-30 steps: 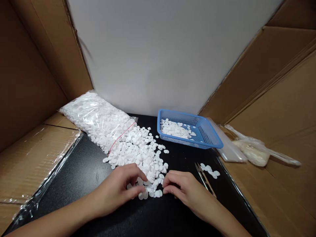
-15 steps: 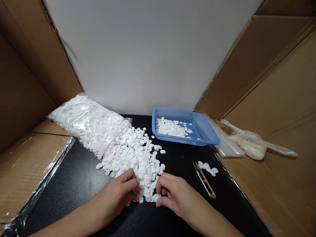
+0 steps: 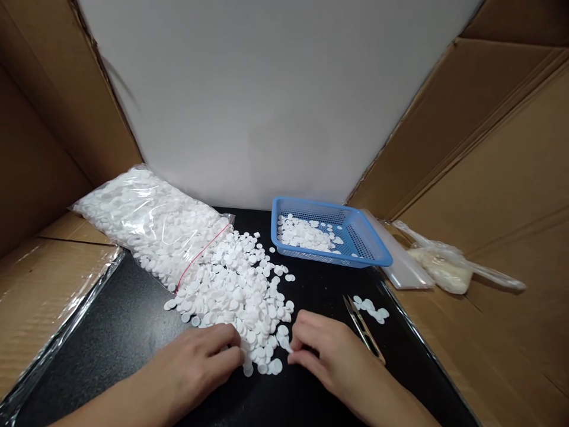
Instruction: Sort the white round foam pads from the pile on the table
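Observation:
A heap of small white discs [image 3: 235, 290] spills across the black tabletop from a clear plastic bag [image 3: 151, 219] with a red seal line. At the heap's near left edge is my left hand [image 3: 200, 359], fingers curled; its fingertips are partly hidden, so whether a disc is in them cannot be made out. On the near right side, my right hand [image 3: 324, 350] pinches a white disc [image 3: 288, 348] between thumb and forefinger. Some loose discs [image 3: 269, 366] lie between the two hands.
A blue basket [image 3: 331, 258] holding white discs stands at the back. Thread snips [image 3: 364, 329] lie right of my right hand, beside a small group of discs [image 3: 372, 309]. Flat plastic bags [image 3: 404, 261] and a wrapped pale bundle [image 3: 444, 270] rest at the right. Cardboard walls [image 3: 502, 178] flank the table.
My right hand has moved slightly right, away from the heap, with a disc now visible in its pinch. My left hand has shifted a little left and its fingers have drawn in.

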The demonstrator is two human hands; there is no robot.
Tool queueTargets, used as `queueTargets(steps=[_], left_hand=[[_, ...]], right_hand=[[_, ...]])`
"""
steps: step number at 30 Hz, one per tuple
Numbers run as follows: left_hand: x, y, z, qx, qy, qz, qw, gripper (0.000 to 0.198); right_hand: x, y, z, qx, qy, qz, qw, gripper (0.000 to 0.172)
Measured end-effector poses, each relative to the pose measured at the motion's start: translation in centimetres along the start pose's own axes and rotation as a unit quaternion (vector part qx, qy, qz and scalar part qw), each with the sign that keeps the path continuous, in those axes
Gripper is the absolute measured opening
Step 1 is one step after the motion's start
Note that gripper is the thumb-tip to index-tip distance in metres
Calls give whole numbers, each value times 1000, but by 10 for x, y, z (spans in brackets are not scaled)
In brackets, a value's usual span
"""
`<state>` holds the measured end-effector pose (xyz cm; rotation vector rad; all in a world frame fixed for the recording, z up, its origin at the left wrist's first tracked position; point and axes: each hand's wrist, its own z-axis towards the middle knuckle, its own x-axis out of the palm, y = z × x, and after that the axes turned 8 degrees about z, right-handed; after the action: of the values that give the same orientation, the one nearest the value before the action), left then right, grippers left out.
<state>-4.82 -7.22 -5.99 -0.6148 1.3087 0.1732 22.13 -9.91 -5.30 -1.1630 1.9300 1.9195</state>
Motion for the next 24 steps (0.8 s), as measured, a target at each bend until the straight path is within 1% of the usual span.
queueTargets(steps=[2,4,6,8,11,13,16,17,18,19,21,24], left_hand=[[-1,-4,2,30,-3,29,999,23],[-3,-8,4,51,24,39,998,25],[-6,-9,6,63,55,29,996,23],[-8,-6,7,59,71,-8,996,20],[-11,0,6,12,59,-93,994,20],[-13,4,7,-49,27,-139,989,24],[-15,7,9,-155,-38,-174,972,23],[-16,8,10,-179,-55,-179,966,22],[-16,8,11,-186,-63,-184,963,21],[-16,8,11,-178,-63,-186,964,20],[-14,6,10,-126,-32,-168,977,18],[-8,1,6,-25,29,-64,997,15]], right_hand=[[2,3,0,16,54,26,998,26],[0,4,0,49,90,69,992,32],[-4,4,-1,74,91,94,989,29],[-8,2,-3,81,75,100,989,24],[-11,3,-5,68,64,100,991,23],[-9,6,-5,54,69,92,992,21],[-3,10,-3,43,81,73,993,23],[-1,10,-3,35,83,72,993,24],[1,10,-2,25,85,71,993,25],[2,9,-3,16,87,73,993,26],[3,6,-4,8,88,75,993,24],[-2,2,-7,36,84,71,993,19]])
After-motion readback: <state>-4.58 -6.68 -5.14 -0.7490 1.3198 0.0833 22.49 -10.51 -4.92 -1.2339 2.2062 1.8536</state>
